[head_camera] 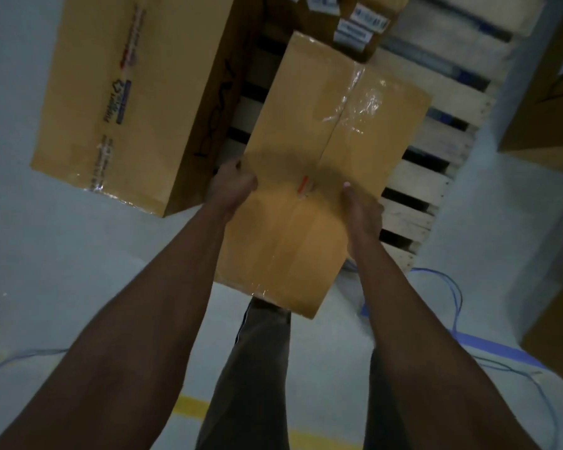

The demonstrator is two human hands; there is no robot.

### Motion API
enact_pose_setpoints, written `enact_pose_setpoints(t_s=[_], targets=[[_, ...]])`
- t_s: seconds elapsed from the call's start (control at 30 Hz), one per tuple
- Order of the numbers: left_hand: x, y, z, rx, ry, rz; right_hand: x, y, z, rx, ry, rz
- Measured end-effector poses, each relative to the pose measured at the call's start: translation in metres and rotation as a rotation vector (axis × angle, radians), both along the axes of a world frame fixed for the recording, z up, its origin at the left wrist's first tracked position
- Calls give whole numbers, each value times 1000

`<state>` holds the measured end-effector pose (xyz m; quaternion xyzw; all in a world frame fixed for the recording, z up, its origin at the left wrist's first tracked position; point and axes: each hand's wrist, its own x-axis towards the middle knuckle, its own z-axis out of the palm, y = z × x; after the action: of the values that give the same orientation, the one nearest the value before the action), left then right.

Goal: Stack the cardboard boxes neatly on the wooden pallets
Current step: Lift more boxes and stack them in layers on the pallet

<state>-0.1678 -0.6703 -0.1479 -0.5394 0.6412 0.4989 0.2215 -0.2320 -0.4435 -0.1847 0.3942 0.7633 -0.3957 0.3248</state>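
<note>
Over pale grey floor (pixel 62 254), the left hand (pixel 233 186) and right hand (pixel 361 206) are being clamped, thumbs on top, on opposite sides of a tan taped cardboard box (pixel 332 151), being kept level partly over the slatted wooden pallet (pixel 436 177), seemingly for neat placing.

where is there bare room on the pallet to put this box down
Bare slats of the wooden pallet show right of the held box, out to the pallet's right edge. Crowded on the left: the large box stands close beside it, and small labelled boxes sit at the far end.
</note>
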Motion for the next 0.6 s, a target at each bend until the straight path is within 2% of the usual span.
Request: enact_pose_setpoints(t_s=[0.17, 0.43, 0.57, 0.6], targets=[[0, -15, 18, -155, 46, -87, 6, -20, 12, -52, 33, -4], [-37, -73, 25, -263, 74, -112, -33, -82, 11, -85, 126, 72], [-39, -71, 17, -353, 110, -369, -43, -104, 7, -32, 182, 158], [-27, -59, 15, -387, 125, -363, -39, -109, 7, -6, 175, 199]])
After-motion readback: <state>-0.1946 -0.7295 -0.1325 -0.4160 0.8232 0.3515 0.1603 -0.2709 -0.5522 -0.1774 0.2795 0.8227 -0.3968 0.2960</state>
